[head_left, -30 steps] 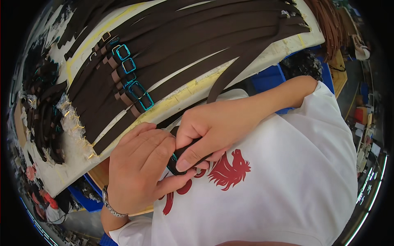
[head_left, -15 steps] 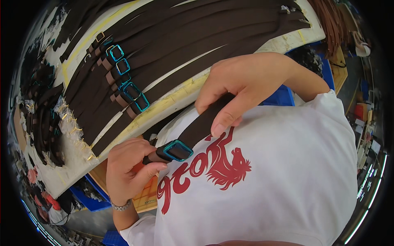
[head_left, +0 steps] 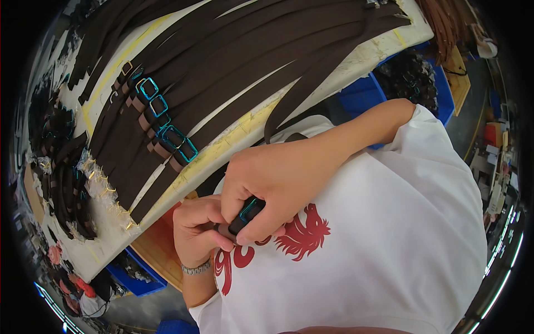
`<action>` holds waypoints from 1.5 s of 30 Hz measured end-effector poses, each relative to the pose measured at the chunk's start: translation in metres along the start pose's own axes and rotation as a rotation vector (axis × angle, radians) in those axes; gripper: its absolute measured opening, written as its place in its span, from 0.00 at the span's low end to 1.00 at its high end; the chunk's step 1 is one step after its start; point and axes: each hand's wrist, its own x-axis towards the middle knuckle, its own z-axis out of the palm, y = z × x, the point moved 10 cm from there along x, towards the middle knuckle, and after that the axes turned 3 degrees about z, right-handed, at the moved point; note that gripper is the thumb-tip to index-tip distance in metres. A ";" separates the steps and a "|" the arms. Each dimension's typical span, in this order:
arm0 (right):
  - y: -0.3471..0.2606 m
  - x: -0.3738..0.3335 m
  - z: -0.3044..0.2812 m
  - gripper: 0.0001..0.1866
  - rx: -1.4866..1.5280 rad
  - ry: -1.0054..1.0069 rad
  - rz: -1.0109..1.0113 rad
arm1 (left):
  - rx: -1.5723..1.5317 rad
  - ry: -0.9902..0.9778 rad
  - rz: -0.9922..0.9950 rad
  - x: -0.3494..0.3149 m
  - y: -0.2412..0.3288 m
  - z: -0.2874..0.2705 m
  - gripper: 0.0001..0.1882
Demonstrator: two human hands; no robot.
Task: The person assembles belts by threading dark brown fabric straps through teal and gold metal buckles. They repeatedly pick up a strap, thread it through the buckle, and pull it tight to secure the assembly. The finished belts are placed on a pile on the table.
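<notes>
Close to my shirt, both hands are on one dark belt with a shiny blue-edged buckle [head_left: 251, 210]. My left hand [head_left: 196, 227] is closed, pinching the belt's short end beside the buckle. My right hand [head_left: 272, 181] is curled over the buckle from above, its thumb and fingers around it; it hides part of the frame. The belt's strap [head_left: 286, 114] bends up beyond my right hand and seems to run onto the table. Several similar belts [head_left: 222, 72] lie side by side there, with blue buckles [head_left: 158, 106] along their left ends.
The pale table [head_left: 192, 173] has its front edge just beyond my hands. A blue bin [head_left: 364, 92] stands under the right part, another blue bin [head_left: 142, 285] under the left. Bundled dark straps [head_left: 69, 189] lie at the far left; brown strips [head_left: 436, 33] hang at the back right.
My right hand has slid down the strap toward my left hand and now covers the buckle. My left hand has shifted slightly right, still pinching the short end.
</notes>
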 end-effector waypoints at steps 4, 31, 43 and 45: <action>-0.001 -0.026 -0.027 0.18 -0.060 0.066 0.124 | 0.359 0.053 -0.139 -0.017 0.024 -0.047 0.15; 0.022 -0.462 -0.405 0.11 -1.628 1.872 0.425 | 1.944 0.450 0.310 0.016 0.036 -0.242 0.19; -0.075 -0.026 -0.407 0.14 -1.783 1.090 -0.300 | 1.692 0.512 0.570 0.048 0.069 -0.116 0.04; -0.085 0.008 -0.428 0.15 -1.692 1.111 -0.402 | 1.578 0.496 0.558 0.056 0.063 -0.094 0.02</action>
